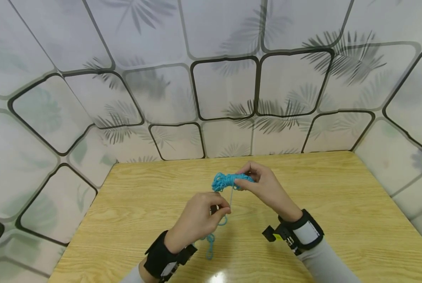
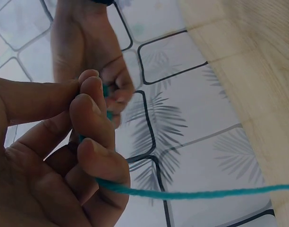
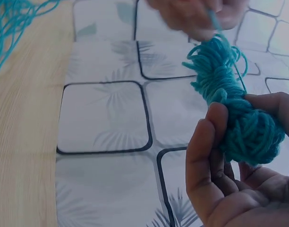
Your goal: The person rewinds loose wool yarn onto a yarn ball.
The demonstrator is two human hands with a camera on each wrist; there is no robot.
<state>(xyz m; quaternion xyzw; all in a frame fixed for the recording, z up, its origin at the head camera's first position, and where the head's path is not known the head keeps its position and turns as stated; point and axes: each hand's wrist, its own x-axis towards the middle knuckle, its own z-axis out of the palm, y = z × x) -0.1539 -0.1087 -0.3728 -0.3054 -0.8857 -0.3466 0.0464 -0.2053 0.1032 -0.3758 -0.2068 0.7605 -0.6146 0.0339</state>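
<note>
A small bundle of turquoise yarn (image 1: 224, 182), wound tightly round its middle with loops sticking out at the end, is held above the table by my right hand (image 1: 264, 188). In the right wrist view the thumb and fingers grip the bundle (image 3: 250, 127) at its near end. My left hand (image 1: 204, 215), lower and to the left, pinches the strand that runs down from the bundle. The left wrist view shows this strand (image 2: 196, 195) passing out under the curled fingers. Loose yarn (image 1: 210, 250) hangs or lies below the left hand, partly hidden by it.
A wood-grain table (image 1: 143, 196) spreads beneath both hands. Pale panels (image 1: 225, 90) with dark outlines and leaf prints rise behind it and at both sides. A black strap (image 1: 304, 230) with a small device is round each wrist. Loose strands (image 3: 12, 26) appear in the right wrist view.
</note>
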